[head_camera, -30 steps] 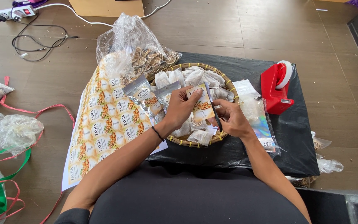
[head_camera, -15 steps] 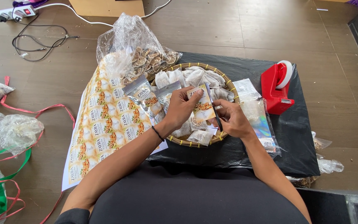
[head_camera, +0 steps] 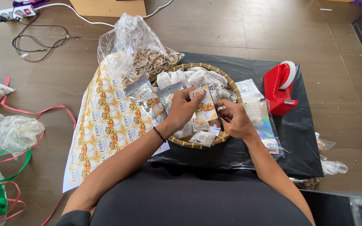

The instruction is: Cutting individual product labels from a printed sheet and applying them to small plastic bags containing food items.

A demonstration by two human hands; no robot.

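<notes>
At frame centre, 2 hands hold 1 small printed label (head_camera: pixel 205 107): the left hand (head_camera: pixel 184 109) pinches its top, the right hand (head_camera: pixel 234 120) grips its lower edge. Below lies 1 woven basket (head_camera: pixel 231 86); 1 red tape dispenser (head_camera: pixel 279 86) stands at the right.

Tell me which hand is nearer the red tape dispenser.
Right. The right hand is over the woven basket, just left of the red tape dispenser; the left hand is farther left, beyond the small packet both hold.

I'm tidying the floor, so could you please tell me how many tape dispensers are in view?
1. The red tape dispenser stands on the black-covered table, right of the woven basket. Others may be hidden outside the view.
</notes>
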